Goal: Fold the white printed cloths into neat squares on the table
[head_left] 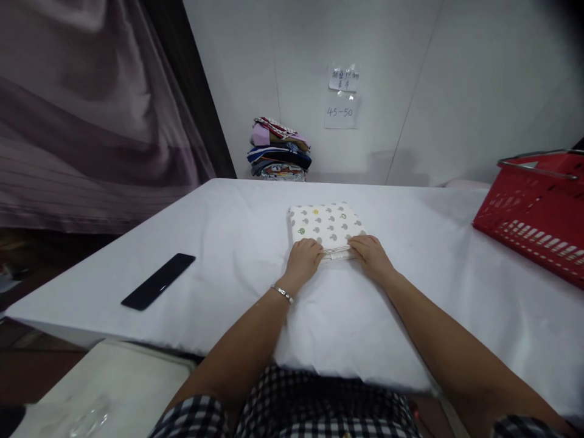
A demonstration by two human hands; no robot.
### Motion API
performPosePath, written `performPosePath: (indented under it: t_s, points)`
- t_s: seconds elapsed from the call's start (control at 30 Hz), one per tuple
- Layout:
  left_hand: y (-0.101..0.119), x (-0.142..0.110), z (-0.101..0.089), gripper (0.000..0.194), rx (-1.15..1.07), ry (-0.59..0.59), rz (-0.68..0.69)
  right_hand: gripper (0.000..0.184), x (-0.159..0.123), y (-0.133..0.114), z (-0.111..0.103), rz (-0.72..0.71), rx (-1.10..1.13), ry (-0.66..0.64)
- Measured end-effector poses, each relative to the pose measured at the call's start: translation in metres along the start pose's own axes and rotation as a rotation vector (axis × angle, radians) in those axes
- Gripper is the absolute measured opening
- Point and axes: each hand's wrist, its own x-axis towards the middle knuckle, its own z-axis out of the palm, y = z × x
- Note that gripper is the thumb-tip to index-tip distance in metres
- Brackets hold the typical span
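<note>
A folded white cloth [326, 224] printed with grey, yellow and green motifs lies flat on the white-covered table [246, 243]. Its layered near edge faces me. My left hand [305, 258] grips the near left corner, fingers closed over the edge. At the near right corner, my right hand [371, 254] pinches the layers in the same way. Both thumbs point inward along the fold, and the fingertips are partly hidden. A silver bracelet [283, 293] circles my left wrist.
A black phone-like slab [159, 281] rests on the table's left side. The red basket [538, 207] stands at the right edge. Behind the table rises a stack of folded fabrics [279, 152] against the wall. A pale stool-like surface [114, 383] sits lower left.
</note>
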Motion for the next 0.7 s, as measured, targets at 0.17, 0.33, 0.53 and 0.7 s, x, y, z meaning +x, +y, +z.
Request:
performPosePath:
  t_s: [0.17, 0.33, 0.53, 0.7]
  points:
    - [-0.006, -0.004, -0.002, 0.016, -0.021, 0.065, -0.046, 0.026, -0.001, 0.002, 0.0, 0.001, 0.007, -0.008]
    - [-0.007, -0.002, -0.007, 0.016, 0.031, 0.044, -0.08, 0.025, 0.001, 0.001, -0.001, 0.009, 0.024, 0.018]
    - [-0.008, -0.006, -0.018, 0.027, 0.091, -0.027, -0.148, 0.024, 0.0, 0.001, 0.0, 0.015, 0.024, -0.007]
    - [-0.006, -0.01, -0.02, 0.028, 0.063, -0.107, -0.116, 0.026, -0.002, 0.005, 0.0, 0.006, 0.023, -0.034]
